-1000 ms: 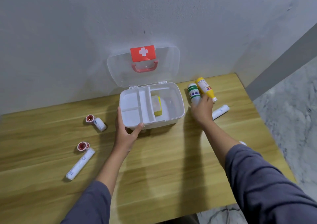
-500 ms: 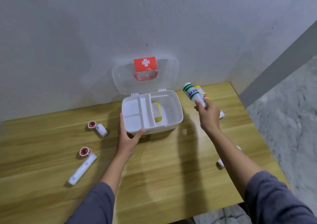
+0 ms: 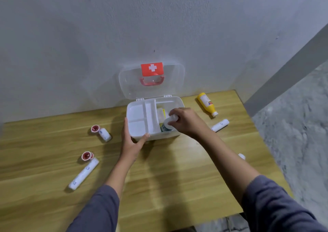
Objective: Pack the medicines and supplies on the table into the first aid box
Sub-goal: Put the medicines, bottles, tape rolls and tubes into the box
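A single head-worn wide-angle camera looked forward and steeply down from above the near edge of the tabletop (image 3: 177, 187), facing the wall (image 3: 88, 36). It sat close enough that both forearms filled the lower frame, and the wide lens bent the edges. The floor (image 3: 298, 134) showed at right.

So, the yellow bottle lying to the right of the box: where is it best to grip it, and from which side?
Grip the yellow bottle around its wide body, coming from above, fingers across its width. It lies flat with its narrow white cap toward the person, and the table beside it is clear.
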Tool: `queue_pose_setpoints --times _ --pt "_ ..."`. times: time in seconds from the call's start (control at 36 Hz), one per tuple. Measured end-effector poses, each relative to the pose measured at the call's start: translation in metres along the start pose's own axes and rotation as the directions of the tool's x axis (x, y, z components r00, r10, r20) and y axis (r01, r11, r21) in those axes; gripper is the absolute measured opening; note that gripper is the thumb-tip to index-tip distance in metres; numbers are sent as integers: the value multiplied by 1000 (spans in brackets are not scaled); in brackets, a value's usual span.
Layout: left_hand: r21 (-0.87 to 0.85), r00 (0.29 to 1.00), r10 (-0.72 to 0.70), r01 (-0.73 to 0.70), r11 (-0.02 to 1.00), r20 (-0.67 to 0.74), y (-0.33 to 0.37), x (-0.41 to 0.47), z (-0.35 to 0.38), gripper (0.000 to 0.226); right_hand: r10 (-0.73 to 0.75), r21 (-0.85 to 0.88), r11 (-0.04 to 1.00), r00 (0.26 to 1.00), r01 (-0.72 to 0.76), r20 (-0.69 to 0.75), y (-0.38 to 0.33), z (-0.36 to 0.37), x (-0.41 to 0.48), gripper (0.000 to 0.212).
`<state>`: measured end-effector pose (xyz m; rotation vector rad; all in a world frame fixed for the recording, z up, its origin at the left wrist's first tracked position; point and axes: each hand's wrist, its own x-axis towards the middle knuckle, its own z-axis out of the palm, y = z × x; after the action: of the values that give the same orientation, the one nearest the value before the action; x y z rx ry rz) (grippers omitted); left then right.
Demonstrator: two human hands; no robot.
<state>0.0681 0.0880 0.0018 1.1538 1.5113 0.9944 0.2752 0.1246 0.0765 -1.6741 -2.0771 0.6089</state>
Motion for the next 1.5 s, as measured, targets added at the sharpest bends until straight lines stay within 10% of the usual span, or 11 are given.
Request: queue_pose_setpoints --times 0.17,0.33,0.53,0.89,1.25,1.5 --pt "-16 999 -33 33 999 -5 1 -1 0 103 -51 -39 998 987 57 151 -5 22 10 31" --pt "-55 999 -32 32 998 -4 1 0 1 99 -57 172 984 998 55 8 10 23 3 34" --pt "-59 999 -29 26 998 -37 -1 1 4 98 267 331 933 889 -142 -371 69 3 13 24" --pt "-97 997 -14 7 995 -73 2 2 10 91 572 167 819 800 -548 -179 155 17 45 52" --pt "-87 998 -51 48 995 -37 5 -1 5 111 539 564 751 813 -345 -221 98 -13 8 34" --pt "-60 998 -68 67 996 -13 7 -1 2 108 78 91 993 994 -71 -74 50 -25 -10 42"
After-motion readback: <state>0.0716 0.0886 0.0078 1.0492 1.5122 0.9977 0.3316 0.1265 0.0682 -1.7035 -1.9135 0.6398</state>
